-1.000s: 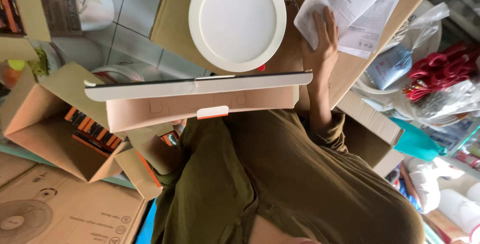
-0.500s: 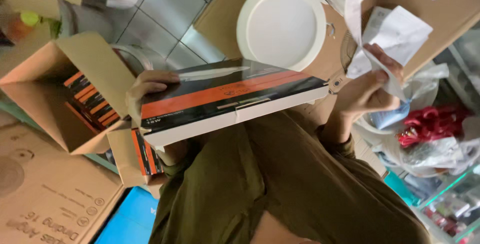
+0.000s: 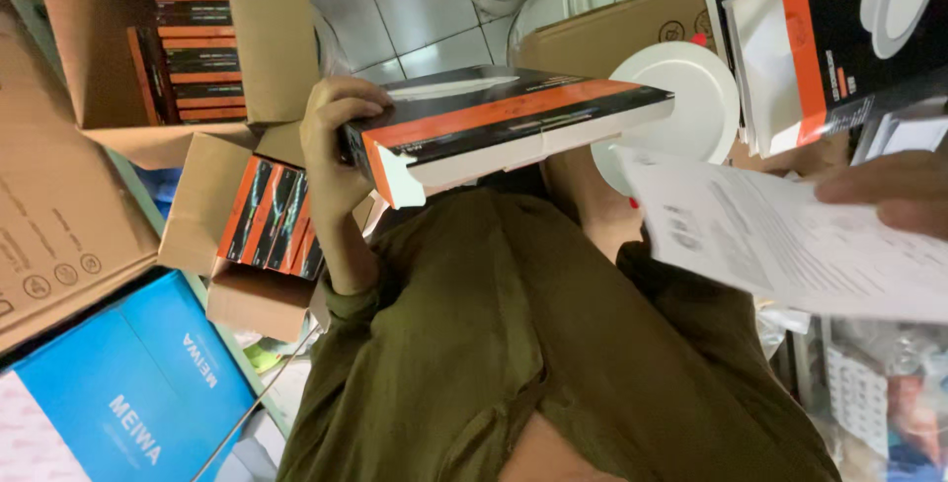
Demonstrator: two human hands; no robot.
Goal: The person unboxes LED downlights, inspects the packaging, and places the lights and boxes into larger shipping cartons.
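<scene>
Floor: we see grey tiled floor (image 3: 415,3)
On it: open cardboard boxes (image 3: 197,77) of orange-black packs, a blue carton (image 3: 128,383)

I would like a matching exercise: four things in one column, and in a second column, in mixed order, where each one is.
Things:
1. flat black-and-orange box
2. printed paper sheet
3. round white light panel
4. blue carton

Places:
A. bottom left corner
B. on the brown cardboard, behind the flat box
C. in the left hand
D. under the right hand

Pairs: 1-C, 2-D, 3-B, 4-A
</scene>
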